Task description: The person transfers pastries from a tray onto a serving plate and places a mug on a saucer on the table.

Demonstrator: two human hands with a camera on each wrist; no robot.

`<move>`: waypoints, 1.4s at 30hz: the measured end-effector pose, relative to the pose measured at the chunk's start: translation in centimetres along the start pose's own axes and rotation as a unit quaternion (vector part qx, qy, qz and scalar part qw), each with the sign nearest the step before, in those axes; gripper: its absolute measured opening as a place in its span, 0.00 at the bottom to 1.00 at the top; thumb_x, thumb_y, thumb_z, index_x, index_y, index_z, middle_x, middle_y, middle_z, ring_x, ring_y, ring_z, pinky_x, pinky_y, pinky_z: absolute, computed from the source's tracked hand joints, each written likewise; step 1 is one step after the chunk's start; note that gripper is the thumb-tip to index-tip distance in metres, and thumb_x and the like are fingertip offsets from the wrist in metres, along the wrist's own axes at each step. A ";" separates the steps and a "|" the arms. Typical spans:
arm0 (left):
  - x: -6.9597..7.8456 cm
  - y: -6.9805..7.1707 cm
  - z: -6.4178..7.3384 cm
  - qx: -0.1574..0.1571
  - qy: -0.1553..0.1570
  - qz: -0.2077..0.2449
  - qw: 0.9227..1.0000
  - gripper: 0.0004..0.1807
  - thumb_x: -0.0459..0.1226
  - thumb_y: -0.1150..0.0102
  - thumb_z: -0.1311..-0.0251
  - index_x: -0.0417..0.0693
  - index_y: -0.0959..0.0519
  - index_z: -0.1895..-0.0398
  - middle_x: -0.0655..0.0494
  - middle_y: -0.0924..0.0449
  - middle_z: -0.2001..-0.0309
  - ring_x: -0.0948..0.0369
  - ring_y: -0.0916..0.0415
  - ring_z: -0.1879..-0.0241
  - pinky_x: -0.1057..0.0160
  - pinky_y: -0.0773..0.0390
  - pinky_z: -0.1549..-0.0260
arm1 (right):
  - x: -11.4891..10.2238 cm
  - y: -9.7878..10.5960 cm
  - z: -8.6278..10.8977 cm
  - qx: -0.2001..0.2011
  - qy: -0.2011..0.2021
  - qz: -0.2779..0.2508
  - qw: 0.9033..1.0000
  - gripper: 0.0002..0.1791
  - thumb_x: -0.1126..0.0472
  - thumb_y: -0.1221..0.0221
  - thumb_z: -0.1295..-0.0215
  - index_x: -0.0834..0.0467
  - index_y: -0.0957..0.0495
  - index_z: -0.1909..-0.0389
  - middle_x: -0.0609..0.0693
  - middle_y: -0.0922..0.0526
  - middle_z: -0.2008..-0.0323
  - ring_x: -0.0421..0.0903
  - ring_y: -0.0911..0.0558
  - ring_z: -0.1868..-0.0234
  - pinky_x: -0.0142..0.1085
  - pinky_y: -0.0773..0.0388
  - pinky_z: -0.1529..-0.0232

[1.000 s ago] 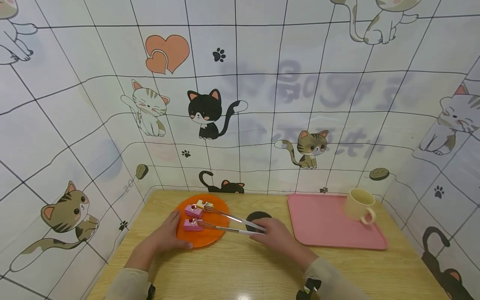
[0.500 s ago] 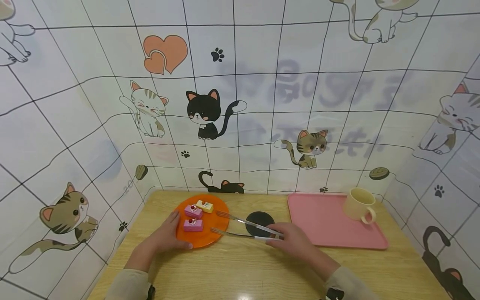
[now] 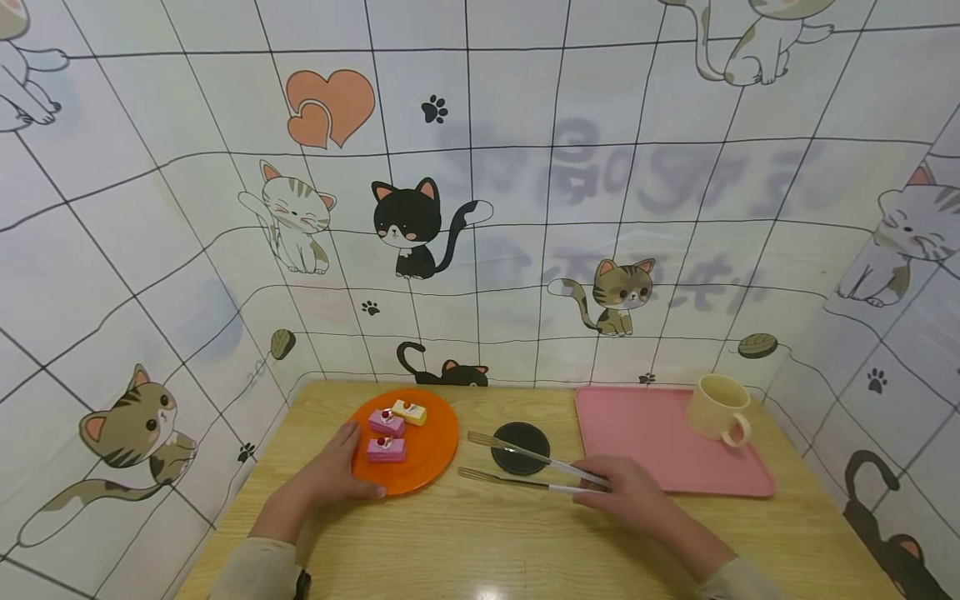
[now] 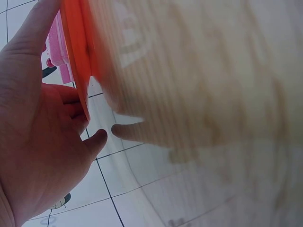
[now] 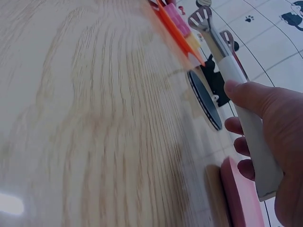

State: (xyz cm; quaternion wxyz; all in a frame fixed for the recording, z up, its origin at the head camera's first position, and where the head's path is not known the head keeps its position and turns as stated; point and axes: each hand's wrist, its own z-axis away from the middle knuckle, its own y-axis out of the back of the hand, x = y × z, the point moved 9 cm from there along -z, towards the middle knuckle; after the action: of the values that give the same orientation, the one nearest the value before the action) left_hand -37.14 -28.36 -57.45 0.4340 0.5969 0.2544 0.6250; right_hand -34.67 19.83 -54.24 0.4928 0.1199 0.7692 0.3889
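Note:
My left hand (image 3: 335,472) holds the rim of an orange plate (image 3: 435,458), thumb at the near edge and fingers along the left side. On the plate lie two pink toy cake slices, one at the front (image 3: 386,451) and one behind it (image 3: 387,422), plus a yellow cake slice (image 3: 409,412). My right hand (image 3: 626,492) grips metal tongs (image 3: 551,461) with white handles and fork-like tips. The tongs' arms stand apart with nothing between the tips, beside a round black coaster (image 3: 521,463). In the right wrist view the thumb and curled fingers wrap the white handle (image 5: 246,123).
A pink tray (image 3: 637,425) lies at the right of the wooden table (image 3: 465,533), with a pale yellow mug (image 3: 712,408) standing on its far right part. Cat-print walls (image 3: 517,192) close off the back and sides.
My right hand has drawn the tongs rightward, away from the cake slices and off the plate, past the coaster's left edge. The left hand stays at the plate, and the cake slices remain there.

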 end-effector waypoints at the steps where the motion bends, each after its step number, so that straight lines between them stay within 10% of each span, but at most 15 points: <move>1: 0.0 0.0 0.0 0.000 0.000 0.000 1.000 0.78 0.64 0.15 0.53 0.29 0.50 0.12 0.30 0.56 0.12 0.32 0.57 0.14 0.31 0.45 0.20 | 0.2 0.3 0.3 0.000 0.002 0.001 1.000 0.21 0.53 0.21 0.33 0.57 0.09 0.44 0.39 0.10 0.60 0.32 0.16 0.62 0.33 0.16 0.62; 11: -0.1 -0.1 0.0 -0.004 0.010 -0.001 1.000 0.79 0.65 0.15 0.54 0.31 0.51 0.11 0.32 0.57 0.11 0.32 0.58 0.13 0.30 0.44 0.20 | 1.9 3.4 3.4 -0.006 -0.006 0.014 1.000 0.21 0.51 0.20 0.35 0.52 0.09 0.43 0.45 0.08 0.48 0.39 0.12 0.53 0.34 0.14 0.53; 21: -0.1 -0.1 0.0 -0.003 0.010 0.002 1.000 0.79 0.64 0.14 0.54 0.31 0.50 0.12 0.31 0.57 0.11 0.31 0.57 0.14 0.29 0.44 0.20 | 3.0 5.7 5.7 -0.025 0.006 -0.009 1.000 0.21 0.57 0.20 0.35 0.58 0.10 0.43 0.36 0.11 0.61 0.35 0.18 0.62 0.32 0.19 0.61; 42: -0.1 -0.1 -0.1 0.000 0.010 -0.002 1.000 0.79 0.65 0.14 0.55 0.31 0.50 0.12 0.31 0.56 0.12 0.31 0.56 0.14 0.29 0.43 0.21 | 6.6 8.0 9.1 -0.071 -0.001 -0.020 0.997 0.21 0.60 0.21 0.35 0.61 0.10 0.43 0.43 0.08 0.55 0.29 0.20 0.57 0.30 0.19 0.57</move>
State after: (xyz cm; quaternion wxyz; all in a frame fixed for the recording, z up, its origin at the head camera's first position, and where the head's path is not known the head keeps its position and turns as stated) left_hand -37.24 -28.40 -57.63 0.4325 0.5901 0.2595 0.6303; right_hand -31.69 33.32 -54.80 0.5084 0.0700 0.7415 0.4323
